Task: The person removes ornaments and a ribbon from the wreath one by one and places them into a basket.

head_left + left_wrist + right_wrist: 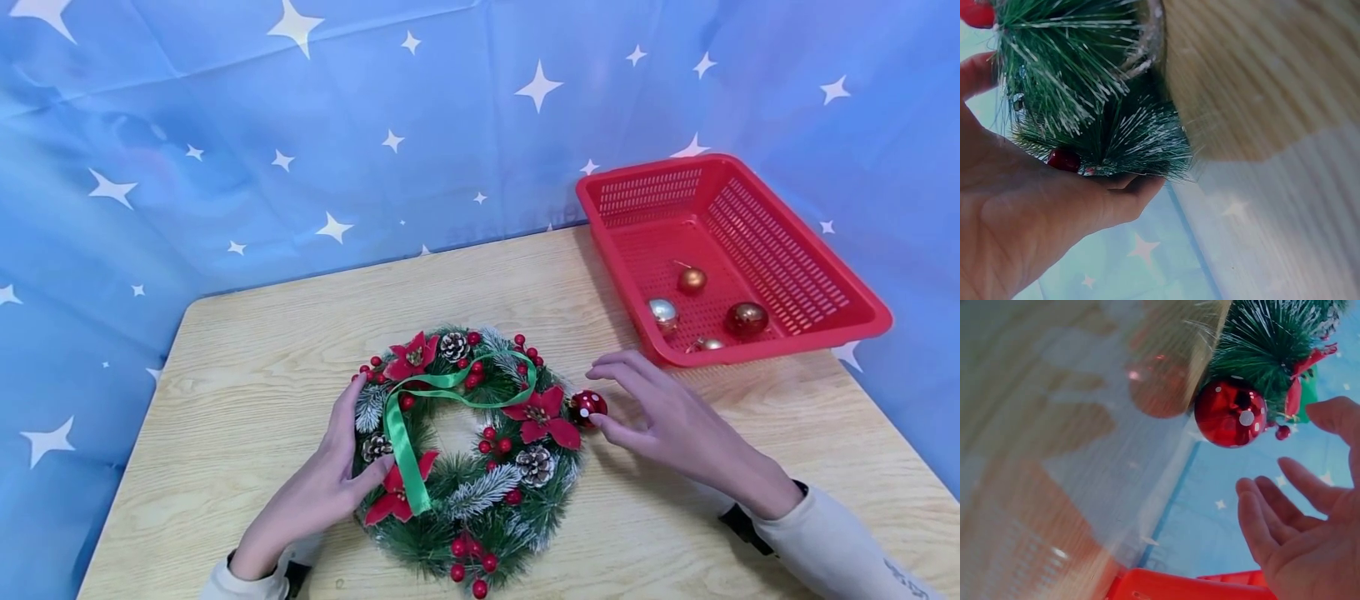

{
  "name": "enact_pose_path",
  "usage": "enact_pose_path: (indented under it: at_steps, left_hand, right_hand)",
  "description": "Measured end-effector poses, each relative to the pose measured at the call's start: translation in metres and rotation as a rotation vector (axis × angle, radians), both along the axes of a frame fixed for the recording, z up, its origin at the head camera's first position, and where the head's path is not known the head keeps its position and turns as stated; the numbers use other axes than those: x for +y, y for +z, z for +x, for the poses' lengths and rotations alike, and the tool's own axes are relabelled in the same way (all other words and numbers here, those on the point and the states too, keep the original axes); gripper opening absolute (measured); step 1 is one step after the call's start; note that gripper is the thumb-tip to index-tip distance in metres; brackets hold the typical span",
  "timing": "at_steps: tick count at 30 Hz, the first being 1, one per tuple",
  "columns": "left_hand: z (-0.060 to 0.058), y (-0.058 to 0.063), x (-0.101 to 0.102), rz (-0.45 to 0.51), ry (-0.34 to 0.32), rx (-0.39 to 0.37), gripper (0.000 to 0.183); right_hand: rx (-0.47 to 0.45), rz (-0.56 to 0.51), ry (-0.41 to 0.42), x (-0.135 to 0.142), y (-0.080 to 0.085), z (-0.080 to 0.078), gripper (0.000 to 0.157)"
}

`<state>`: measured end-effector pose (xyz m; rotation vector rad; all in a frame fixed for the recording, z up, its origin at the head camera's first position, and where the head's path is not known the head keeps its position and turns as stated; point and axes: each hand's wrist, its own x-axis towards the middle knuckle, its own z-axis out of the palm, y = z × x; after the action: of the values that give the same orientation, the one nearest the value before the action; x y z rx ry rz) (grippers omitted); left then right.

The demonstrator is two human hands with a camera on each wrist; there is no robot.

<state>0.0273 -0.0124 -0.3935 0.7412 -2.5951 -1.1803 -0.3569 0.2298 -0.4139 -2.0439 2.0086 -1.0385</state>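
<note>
A green wreath (480, 492) with red poinsettias, pinecones, berries and frosted sprigs lies on the table. My left hand (326, 475) grips its left side, thumb over the top and fingers round the outer edge; the left wrist view shows that hand (1054, 206) against the needles. A loop of green ribbon (405, 454) lies across the wreath. At the wreath's right edge sits a red bauble (587, 407) with white dots, also seen in the right wrist view. Beside it my right hand (667, 421) is held with fingers apart; the right wrist view shows a gap between fingers and bauble (1230, 414).
A red plastic basket (795, 343) stands at the back right of the wooden table (262, 383). Inside are a gold bauble (692, 280), a silver one (663, 313), a dark brownish-red one (747, 317) and a partly hidden pale one (707, 343). A blue star-patterned cloth (450, 100) hangs behind.
</note>
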Motion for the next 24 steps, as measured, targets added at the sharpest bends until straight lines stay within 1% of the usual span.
enact_pose_path:
  at_steps: [9,16,24]
  left_hand:
    - [-0.0002,-0.0006,-0.0022,0.026,-0.007,0.003,0.107]
    - [-0.0002,0.0016,-0.003,0.04,0.005,-0.009,0.109]
    - [0.0002,0.0008,-0.0036,0.026,-0.002,-0.012,0.109]
  right_hand:
    - [0.029,0.013,0.015,-0.0002,-0.0029,0.0002,0.052]
    - [0.065,-0.015,0.045,-0.002,-0.0036,0.0021,0.055]
    - [0.08,-0.014,0.057,-0.0033,-0.0061,0.0023,0.056]
